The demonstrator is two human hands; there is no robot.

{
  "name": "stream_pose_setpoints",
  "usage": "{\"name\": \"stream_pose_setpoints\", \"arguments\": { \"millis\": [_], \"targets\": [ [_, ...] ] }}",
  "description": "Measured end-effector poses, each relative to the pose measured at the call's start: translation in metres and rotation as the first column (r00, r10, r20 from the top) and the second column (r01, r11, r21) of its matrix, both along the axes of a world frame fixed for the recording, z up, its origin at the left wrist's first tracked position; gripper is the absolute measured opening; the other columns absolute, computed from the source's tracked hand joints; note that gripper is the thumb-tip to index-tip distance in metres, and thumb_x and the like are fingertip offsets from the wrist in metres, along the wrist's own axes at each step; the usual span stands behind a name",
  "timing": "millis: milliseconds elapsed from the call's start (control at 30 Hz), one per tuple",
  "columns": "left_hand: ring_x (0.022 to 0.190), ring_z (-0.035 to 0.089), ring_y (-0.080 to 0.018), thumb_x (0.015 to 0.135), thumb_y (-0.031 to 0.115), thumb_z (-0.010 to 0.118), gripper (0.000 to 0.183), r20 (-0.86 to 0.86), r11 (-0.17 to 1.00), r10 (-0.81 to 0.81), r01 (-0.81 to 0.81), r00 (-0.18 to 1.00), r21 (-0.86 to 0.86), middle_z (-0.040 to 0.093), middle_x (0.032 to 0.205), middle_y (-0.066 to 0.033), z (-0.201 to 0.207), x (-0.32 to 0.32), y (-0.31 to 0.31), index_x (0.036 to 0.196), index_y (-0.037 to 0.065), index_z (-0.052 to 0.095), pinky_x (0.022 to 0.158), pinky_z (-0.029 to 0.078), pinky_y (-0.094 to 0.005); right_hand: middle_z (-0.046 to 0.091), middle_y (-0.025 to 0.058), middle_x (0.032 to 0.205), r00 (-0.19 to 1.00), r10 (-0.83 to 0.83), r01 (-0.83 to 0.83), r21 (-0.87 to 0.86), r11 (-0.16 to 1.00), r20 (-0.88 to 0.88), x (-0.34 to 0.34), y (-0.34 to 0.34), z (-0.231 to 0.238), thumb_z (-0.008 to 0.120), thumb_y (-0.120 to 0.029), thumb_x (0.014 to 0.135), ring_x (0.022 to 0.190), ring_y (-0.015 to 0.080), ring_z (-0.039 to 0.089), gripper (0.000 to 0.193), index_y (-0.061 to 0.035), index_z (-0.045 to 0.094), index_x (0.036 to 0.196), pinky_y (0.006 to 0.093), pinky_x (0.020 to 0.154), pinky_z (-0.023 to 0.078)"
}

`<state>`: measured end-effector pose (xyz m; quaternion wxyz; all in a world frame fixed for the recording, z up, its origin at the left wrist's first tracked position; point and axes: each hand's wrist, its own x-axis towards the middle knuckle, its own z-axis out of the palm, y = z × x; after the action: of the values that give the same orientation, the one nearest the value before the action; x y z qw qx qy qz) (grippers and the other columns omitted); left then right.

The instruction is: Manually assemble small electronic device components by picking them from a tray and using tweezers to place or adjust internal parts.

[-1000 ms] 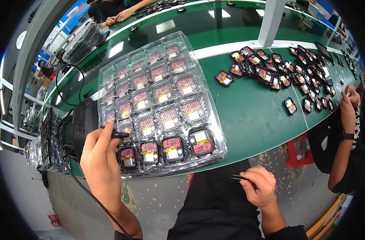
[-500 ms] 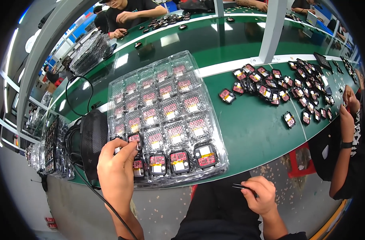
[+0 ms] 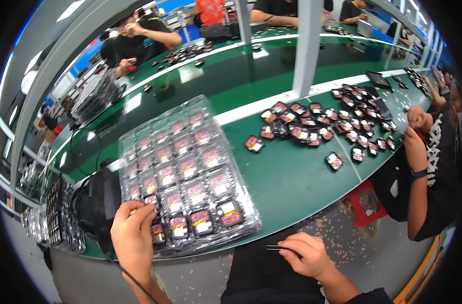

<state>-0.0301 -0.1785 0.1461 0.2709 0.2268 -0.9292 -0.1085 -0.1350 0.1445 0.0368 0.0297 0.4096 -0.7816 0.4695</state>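
Two hands work apart: left hand pinches the clear blister tray's near-left corner, right hand grips tweezers below it, so seating parts seems underway.

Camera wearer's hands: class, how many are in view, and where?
2. The left hand rests on the clear tray's near-left corner; the right hand holds tweezers below the bench edge. Neither is hidden.

Left hand bare, lower left of frame; right hand bare, lower centre; dark sleeve at bottom right edge.
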Motion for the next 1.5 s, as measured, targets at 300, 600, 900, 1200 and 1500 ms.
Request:
{"name": "stream_pose_setpoints", "arguments": {
  "millis": [300,600,900,1200,1500],
  "targets": [
    [0.115,0.064,-0.0388,0.098,0.020,0.070,0.031,0.133,0.998,0.008,0.001,0.991,-0.070,0.064,0.130,-0.0239,0.009,0.012,0.003,0.123,0.001,0.070,0.089,0.054,-0.0420,0.071,0.0066,0.095,0.999,0.027,-0.032,-0.172,0.985,-0.032,0.002,0.005,-0.010,0.078,-0.009,0.087,0.067,0.0228,0.067,0.019,-0.0044,0.074,0.106,0.0321,0.060,0.056],
    [0.117,0.062,-0.0416,0.100,0.019,0.066,0.031,0.129,0.995,-0.083,0.089,0.988,-0.042,0.065,0.129,-0.0251,0.005,0.001,0.014,0.122,-0.002,0.069,0.099,0.050,-0.0444,0.069,0.0130,0.102,0.965,-0.219,0.258,-0.370,0.893,0.144,-0.006,0.017,-0.011,0.071,-0.003,0.094,0.070,0.0180,0.065,0.016,0.0010,0.070,0.110,0.0290,0.058,0.053],
    [0.122,0.059,-0.0428,0.107,0.031,0.056,0.043,0.139,0.988,-0.144,0.150,0.980,-0.029,0.063,0.132,-0.0256,0.001,0.005,0.006,0.129,-0.004,0.066,0.107,0.045,-0.0480,0.058,0.0123,0.113,0.910,-0.234,0.402,-0.585,0.705,0.343,-0.027,0.015,-0.011,0.062,0.000,0.100,0.085,0.0115,0.058,0.018,0.0056,0.063,0.117,0.0237,0.071,0.049],
    [0.139,0.043,-0.0474,0.106,0.062,0.038,0.076,0.226,0.985,-0.168,0.173,0.960,-0.003,0.049,0.147,-0.0293,-0.001,0.005,0.005,0.141,-0.003,0.057,0.116,0.031,-0.0562,0.063,0.0101,0.106,0.888,-0.165,0.351,-0.402,0.846,0.428,-0.025,0.013,-0.013,0.068,-0.001,0.097,0.080,0.0099,0.059,0.020,0.0012,0.067,0.116,0.0243,0.066,0.048],
    [0.147,0.027,-0.0501,0.099,0.075,0.037,0.092,0.315,0.982,-0.157,0.181,0.936,-0.047,0.036,0.154,-0.0340,-0.008,0.008,-0.011,0.148,-0.002,0.046,0.120,0.021,-0.0587,0.064,0.0157,0.104,0.826,-0.537,0.520,-0.136,0.843,-0.171,-0.075,0.026,0.009,0.071,0.000,0.088,0.081,0.0335,0.069,0.020,-0.0006,0.066,0.107,0.0406,0.069,0.057]
  ]
}}
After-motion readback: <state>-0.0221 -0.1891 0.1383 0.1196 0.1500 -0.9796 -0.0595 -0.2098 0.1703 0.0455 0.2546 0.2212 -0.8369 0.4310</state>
